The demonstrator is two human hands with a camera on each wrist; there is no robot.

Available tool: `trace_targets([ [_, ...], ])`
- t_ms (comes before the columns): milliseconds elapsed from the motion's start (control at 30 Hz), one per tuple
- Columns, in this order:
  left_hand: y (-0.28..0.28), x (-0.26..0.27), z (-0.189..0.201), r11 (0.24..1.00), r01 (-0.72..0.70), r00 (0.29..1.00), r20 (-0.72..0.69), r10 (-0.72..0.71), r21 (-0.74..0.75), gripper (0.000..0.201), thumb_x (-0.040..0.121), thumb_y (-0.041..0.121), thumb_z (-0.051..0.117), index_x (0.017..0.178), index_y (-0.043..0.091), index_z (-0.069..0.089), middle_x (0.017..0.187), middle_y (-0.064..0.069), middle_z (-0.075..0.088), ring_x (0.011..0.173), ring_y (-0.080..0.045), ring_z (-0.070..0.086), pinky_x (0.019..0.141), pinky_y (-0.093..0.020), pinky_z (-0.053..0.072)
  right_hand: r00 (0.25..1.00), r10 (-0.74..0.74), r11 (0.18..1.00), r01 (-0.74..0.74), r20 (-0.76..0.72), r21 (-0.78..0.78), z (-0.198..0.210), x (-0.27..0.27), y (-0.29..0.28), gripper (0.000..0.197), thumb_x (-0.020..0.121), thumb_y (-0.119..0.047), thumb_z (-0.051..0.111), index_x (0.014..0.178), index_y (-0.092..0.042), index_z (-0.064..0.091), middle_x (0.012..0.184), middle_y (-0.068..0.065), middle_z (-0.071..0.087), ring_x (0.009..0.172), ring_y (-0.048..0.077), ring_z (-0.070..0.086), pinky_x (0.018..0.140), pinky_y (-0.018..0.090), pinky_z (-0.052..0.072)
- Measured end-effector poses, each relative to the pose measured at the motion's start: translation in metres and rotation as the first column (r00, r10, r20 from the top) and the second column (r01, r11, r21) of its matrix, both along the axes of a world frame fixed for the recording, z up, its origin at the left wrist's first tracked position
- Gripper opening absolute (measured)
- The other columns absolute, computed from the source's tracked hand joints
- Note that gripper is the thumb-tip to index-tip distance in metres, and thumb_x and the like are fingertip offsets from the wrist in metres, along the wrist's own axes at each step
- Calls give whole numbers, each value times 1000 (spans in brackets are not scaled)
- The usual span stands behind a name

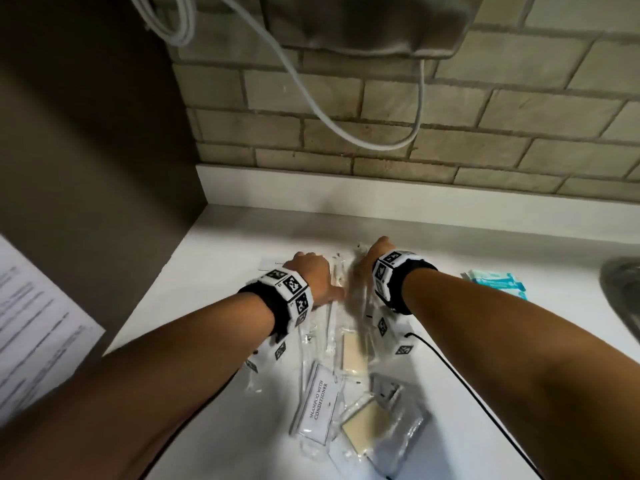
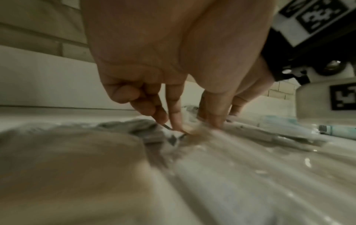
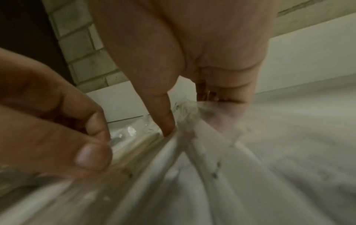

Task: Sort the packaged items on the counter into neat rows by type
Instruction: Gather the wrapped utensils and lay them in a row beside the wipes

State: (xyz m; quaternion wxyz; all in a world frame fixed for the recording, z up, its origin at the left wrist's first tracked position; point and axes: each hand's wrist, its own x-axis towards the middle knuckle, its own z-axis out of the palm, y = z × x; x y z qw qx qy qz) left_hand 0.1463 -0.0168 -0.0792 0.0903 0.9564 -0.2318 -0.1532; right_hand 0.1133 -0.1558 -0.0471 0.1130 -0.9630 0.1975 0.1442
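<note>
Two hands on clear packets point(image 1: 346, 306), left hand point(image 1: 313, 277) fingertips pressing, right hand point(image 1: 372, 263) pinching plastic

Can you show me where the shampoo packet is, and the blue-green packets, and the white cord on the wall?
shampoo packet point(image 1: 318, 400): head view, on its white printed label.
blue-green packets point(image 1: 496, 280): head view, middle of the stack.
white cord point(image 1: 377, 143): head view, bottom of its hanging loop.

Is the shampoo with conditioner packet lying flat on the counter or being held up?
Lying flat. The shampoo with conditioner packet rests label-up on the counter, nearer the camera than both hands, neither touching it.
</note>
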Motion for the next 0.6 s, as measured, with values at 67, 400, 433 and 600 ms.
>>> trace_targets([
  [67,-4,1,-2,999,-46,999,-24,45,-23,36,80,48,66,70,14,63,82,-7,67,77,-25,63,68,-31,53,1000,-12,999,12,-19,39,-4,2,-3,64,93,-24,56,147,-4,26,148,18,34,133,35,39,97,29,42],
  [400,5,21,48,444,-470,876,-339,344,-763,13,95,22,45,100,14,36,92,-16,66,64,-25,61,58,-40,54,897,-219,868,-1,385,496,31,-6,7,31,89,-25,51,112,-6,42,108,19,61,96,37,65,72,37,52],
  [433,12,18,61,371,-454,876,-330,351,-810,12,95,19,45,101,13,36,88,-15,65,60,-24,60,54,-35,52,907,-168,868,-49,386,494,34,-14,11,25,91,-26,50,107,-8,43,103,19,63,89,35,66,64,33,50],
  [600,64,10,84,559,-291,922,-71,382,-776,37,82,30,69,107,13,47,83,-7,62,60,-22,59,56,-28,47,964,60,845,-188,260,501,28,-48,40,21,94,-24,47,106,-7,52,98,16,66,67,22,57,54,23,42],
])
